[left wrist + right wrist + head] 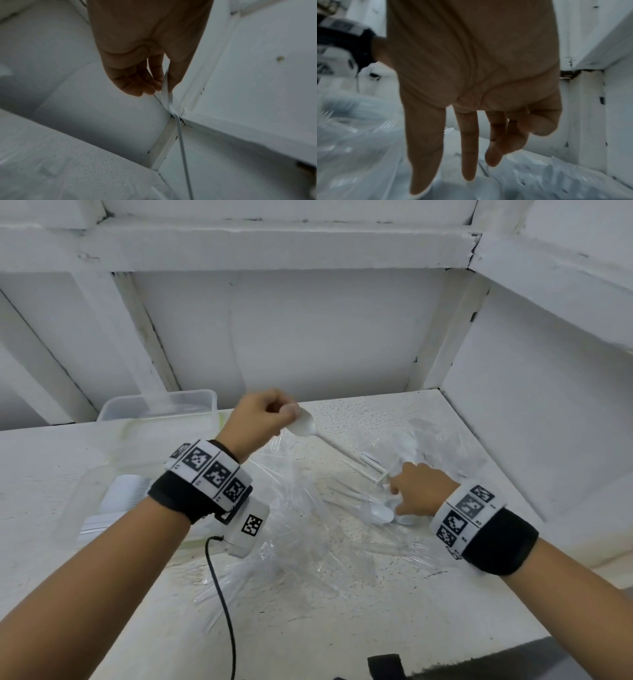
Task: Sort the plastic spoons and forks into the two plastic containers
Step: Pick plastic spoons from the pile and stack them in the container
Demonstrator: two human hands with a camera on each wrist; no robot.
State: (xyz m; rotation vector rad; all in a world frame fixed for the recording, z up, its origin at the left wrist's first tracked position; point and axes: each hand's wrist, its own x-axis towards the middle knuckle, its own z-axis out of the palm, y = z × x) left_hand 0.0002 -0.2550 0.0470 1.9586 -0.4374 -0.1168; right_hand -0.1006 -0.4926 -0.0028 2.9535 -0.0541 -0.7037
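My left hand (284,409) is raised over the back of the table and pinches a white plastic spoon (303,424) by its bowl, the handle slanting down to the right. The left wrist view shows thumb and fingers of that left hand (163,86) closed on the spoon (167,89). My right hand (397,494) reaches with fingers extended into a pile of white spoons (380,511) and forks (371,465) lying in clear wrapping. In the right wrist view this hand (447,182) holds nothing. Two clear containers stand at the left: one at the back (161,404), one nearer (85,491).
Crumpled clear plastic wrap (301,529) covers the middle of the white table (308,628). A black cable (222,594) hangs from the left wrist camera. White walls close in behind and on the right (531,405). A dark object (387,666) lies at the front edge.
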